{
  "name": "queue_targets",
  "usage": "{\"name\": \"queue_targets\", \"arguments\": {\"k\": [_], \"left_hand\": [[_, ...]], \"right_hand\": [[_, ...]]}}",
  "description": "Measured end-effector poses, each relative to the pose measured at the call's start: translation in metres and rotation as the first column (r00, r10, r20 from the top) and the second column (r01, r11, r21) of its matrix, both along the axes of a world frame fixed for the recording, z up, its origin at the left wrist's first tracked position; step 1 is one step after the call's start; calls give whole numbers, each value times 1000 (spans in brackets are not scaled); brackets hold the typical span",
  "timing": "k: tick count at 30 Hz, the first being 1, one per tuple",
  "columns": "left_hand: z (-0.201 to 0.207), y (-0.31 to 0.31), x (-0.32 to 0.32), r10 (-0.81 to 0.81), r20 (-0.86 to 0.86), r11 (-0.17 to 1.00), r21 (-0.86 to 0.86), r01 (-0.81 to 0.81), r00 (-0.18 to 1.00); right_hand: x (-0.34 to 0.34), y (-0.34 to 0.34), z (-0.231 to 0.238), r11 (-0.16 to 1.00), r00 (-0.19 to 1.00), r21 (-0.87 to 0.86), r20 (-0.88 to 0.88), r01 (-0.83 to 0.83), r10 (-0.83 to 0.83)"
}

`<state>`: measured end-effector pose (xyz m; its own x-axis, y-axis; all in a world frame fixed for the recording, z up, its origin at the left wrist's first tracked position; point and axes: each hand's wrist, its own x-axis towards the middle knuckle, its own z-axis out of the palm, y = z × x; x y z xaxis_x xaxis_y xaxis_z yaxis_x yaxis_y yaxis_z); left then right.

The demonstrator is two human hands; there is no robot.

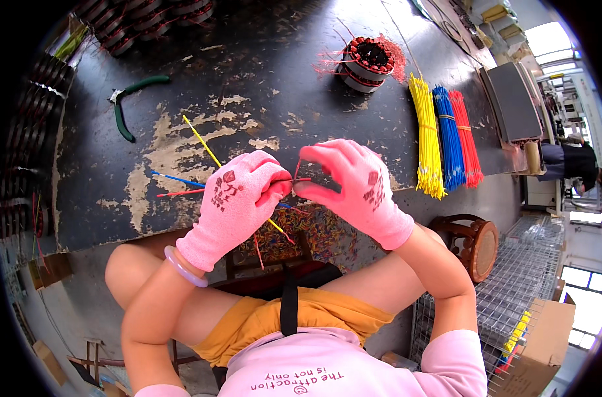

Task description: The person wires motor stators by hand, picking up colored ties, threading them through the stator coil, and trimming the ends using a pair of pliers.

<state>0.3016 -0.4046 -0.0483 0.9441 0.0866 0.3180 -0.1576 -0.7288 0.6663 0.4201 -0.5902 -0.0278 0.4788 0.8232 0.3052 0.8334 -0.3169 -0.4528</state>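
Both hands wear pink printed gloves and meet above the near table edge. My left hand (233,192) is closed round a few thin wires: a yellow wire (201,140), a blue wire (178,179) and a red wire (180,193). Their ends stick out to the left and below the fist. A short red end shows at its thumb tip. There my right hand (351,185) has thumb and forefinger curled about a thin red wire (297,167), with a gap between the two fingers. The exact joining point of the wires is hidden by the fingertips.
Green-handled pliers (120,112) lie left on the worn dark table (261,86). A wound motor stator (365,65) stands at the back. Yellow (428,139), blue (450,142) and red wire bundles (467,140) lie right. Stators stack far left; a wooden drum-shaped stool (476,245) and wire cage are right.
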Motion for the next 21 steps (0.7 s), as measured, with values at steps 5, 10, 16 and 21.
{"name": "queue_targets", "arguments": {"k": [5,10,16,21], "left_hand": [[1,-1,-1,-19,5,1000,9,19,1000],[-1,0,1,-18,14,1000,20,17,1000],[-2,-1,2,-39,73,997,70,34,997],[-2,0,0,-32,36,999,43,30,999]], "right_hand": [[7,0,-12,998,569,-63,-821,-20,-41],[5,-6,-9,992,847,2,-520,-127,109],[5,2,-10,994,799,-71,-601,-85,26],[-3,-1,-1,992,824,-120,-557,41,-102]]}}
